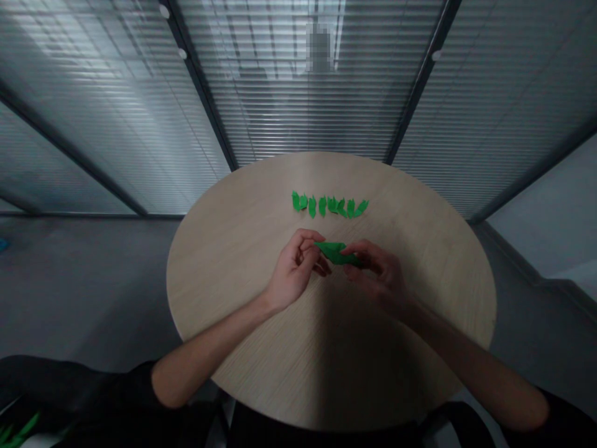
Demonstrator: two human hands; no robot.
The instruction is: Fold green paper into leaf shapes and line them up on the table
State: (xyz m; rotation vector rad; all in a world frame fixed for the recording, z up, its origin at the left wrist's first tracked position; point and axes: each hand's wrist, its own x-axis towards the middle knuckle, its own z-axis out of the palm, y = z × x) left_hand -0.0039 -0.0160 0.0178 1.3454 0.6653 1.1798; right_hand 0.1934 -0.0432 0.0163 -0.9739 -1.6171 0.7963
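Left hand [293, 269] and right hand [379, 274] are pinching a green folded piece [336, 252] end to end, fingers curled, grips nearly closed. Piece is sitting above the round wood table [224, 280], near a row of small green pieces [329, 206] lying on the tabletop.

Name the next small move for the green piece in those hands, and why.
Probably crease the green paper piece: the left hand and right hand both pinch it, and it looks bigger than the small green pieces in the row.
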